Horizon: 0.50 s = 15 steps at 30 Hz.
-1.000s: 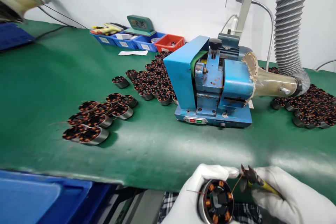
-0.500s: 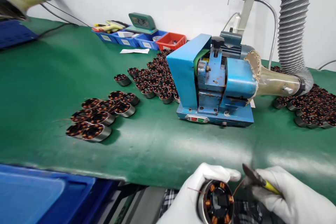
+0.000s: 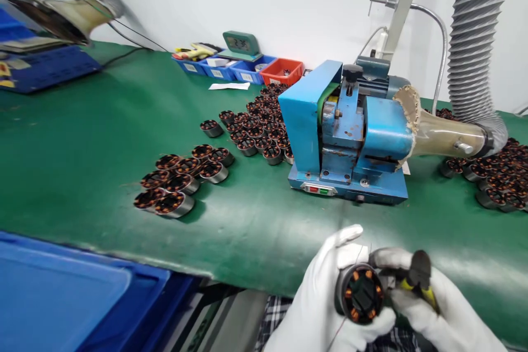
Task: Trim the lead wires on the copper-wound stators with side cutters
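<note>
Both my hands wear white gloves, low at the front edge of the green bench (image 3: pixel 82 137). My left hand (image 3: pixel 325 297) is wrapped round a motor stator (image 3: pixel 360 292), a steel ring with copper coils, its open face turned toward me. My right hand (image 3: pixel 437 313) grips small yellow-handled cutters (image 3: pixel 418 275), whose dark jaws sit right beside the stator's right rim. A thin copper wire rises from the stator.
A blue bench machine (image 3: pixel 348 137) stands mid-table, joined to a grey ribbed extraction hose (image 3: pixel 474 49). Several stators lie in groups at left (image 3: pixel 181 179), behind the machine's left side (image 3: pixel 259 124) and at far right (image 3: pixel 495 173). Blue and red bins (image 3: pixel 247 69) line the wall. A blue crate (image 3: pixel 61 297) sits lower left.
Both hands rose and came together; the cutters moved in from the right up against the stator. The camera view shifted left and down.
</note>
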Each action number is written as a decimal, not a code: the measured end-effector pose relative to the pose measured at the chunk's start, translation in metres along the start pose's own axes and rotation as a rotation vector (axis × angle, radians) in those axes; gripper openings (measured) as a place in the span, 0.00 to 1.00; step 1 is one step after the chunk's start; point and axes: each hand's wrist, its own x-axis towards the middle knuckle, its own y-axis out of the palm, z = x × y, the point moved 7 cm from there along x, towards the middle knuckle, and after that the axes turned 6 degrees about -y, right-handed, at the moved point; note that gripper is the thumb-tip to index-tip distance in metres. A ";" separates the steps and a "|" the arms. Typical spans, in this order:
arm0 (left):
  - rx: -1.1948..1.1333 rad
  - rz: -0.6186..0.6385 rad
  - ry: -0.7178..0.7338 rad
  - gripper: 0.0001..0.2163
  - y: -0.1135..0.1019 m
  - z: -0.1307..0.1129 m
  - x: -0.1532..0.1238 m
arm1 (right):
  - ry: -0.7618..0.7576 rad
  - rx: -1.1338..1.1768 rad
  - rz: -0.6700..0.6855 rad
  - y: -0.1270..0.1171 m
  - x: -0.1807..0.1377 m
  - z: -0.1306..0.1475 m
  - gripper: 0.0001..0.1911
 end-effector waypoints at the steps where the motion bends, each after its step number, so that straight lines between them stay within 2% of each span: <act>1: 0.020 -0.003 0.032 0.19 0.000 -0.001 0.002 | -0.012 -0.016 0.023 0.006 0.003 0.006 0.13; 4: 0.088 -0.014 0.072 0.21 0.000 0.000 0.003 | 0.034 0.052 0.062 0.018 0.011 0.008 0.07; 7: 0.061 -0.013 -0.016 0.22 0.000 0.008 0.002 | 0.119 0.395 0.006 0.020 0.014 -0.001 0.09; 9: -0.027 -0.011 -0.081 0.21 0.002 0.015 0.000 | 0.093 0.681 -0.063 0.015 0.016 -0.003 0.11; 11: -0.191 0.023 -0.173 0.19 0.005 0.022 -0.002 | -0.015 0.817 -0.145 0.005 0.016 0.001 0.11; 13: -0.363 0.062 -0.251 0.18 0.008 0.027 -0.003 | -0.140 0.709 -0.239 -0.007 0.015 0.006 0.10; 15: -0.467 0.092 -0.278 0.18 0.010 0.026 -0.003 | -0.219 0.364 -0.282 -0.011 0.015 0.012 0.13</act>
